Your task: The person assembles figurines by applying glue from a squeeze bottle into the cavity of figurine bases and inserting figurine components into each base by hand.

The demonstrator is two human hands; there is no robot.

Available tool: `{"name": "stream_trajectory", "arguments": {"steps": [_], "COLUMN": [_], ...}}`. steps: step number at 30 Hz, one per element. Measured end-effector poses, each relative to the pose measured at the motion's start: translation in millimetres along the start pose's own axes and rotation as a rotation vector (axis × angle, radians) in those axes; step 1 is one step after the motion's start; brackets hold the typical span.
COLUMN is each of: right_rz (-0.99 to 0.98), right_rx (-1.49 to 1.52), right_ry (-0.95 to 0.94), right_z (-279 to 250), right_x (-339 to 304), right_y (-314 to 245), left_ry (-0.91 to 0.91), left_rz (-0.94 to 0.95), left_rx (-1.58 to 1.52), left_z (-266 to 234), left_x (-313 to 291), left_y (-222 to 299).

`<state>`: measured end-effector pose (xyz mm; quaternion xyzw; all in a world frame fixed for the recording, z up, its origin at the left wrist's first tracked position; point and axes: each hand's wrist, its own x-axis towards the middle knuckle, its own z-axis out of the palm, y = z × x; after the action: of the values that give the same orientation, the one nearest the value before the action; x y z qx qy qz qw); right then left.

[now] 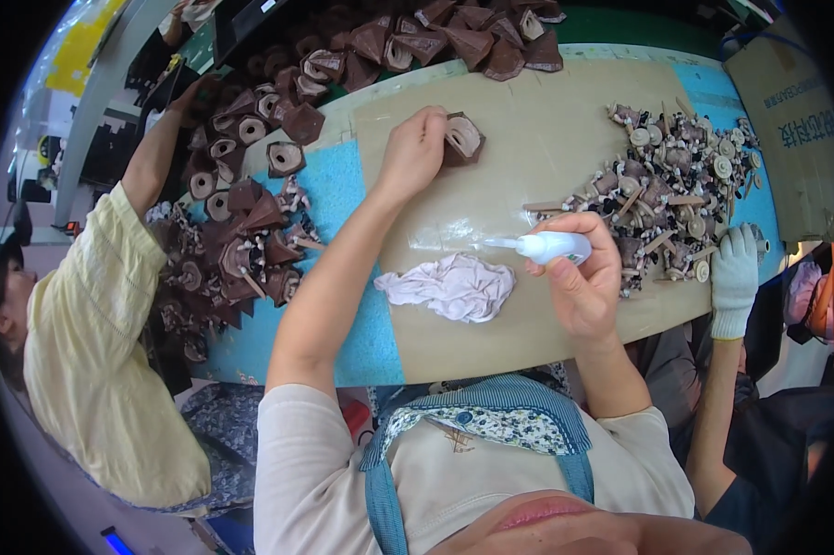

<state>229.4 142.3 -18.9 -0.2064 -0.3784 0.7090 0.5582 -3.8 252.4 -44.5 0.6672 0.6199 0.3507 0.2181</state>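
My left hand [417, 153] is closed at the left edge of a brown faceted, roof-shaped piece [463, 139], whose hollow cream underside faces up over the tan board. In my right hand [588, 277] is a small white squeeze bottle [554, 247], its thin nozzle pointing left, apart from the brown piece. Below the nozzle lies a crumpled pale pink cloth [454, 289] on the board. What the bottle contains does not show.
Many brown roof pieces [371, 42] are heaped along the far edge and left side. Small assembled figures [657, 190] with pale discs and sticks crowd the right, near a cardboard box [796, 129]. A co-worker's arm [153, 162] reaches in at left; another's gloved hand [735, 277] rests at right.
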Motion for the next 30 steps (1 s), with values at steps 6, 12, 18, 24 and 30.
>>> {"name": "stream_trajectory", "arguments": {"steps": [6, 12, 18, 24, 30], "right_rz": [-0.143, -0.107, -0.261, -0.361, -0.404], "right_rx": [-0.248, -0.573, -1.057, -1.174, -1.188], "right_ry": [0.080, 0.015, -0.324, -0.414, -0.469], "right_z": [1.2, 27.8, 61.7, 86.8, 94.8], "right_x": [-10.4, -19.2, -22.5, -22.4, -20.6], "right_y": [-20.1, -42.5, -48.5, -49.0, -48.2], "left_ry": [-0.052, -0.447, -0.366, -0.227, -0.217], "left_rz": [-0.668, -0.176, -0.250, -0.179, -0.187], "left_rx": [-1.213, -1.301, -1.085, -1.053, -1.113], "left_z": [-23.6, -40.5, -53.7, -59.1, -59.0], "left_x": [-70.0, -151.8, -191.7, -200.3, -202.5], "left_y": [43.9, 43.5, 62.8, 65.5, 68.3]}}
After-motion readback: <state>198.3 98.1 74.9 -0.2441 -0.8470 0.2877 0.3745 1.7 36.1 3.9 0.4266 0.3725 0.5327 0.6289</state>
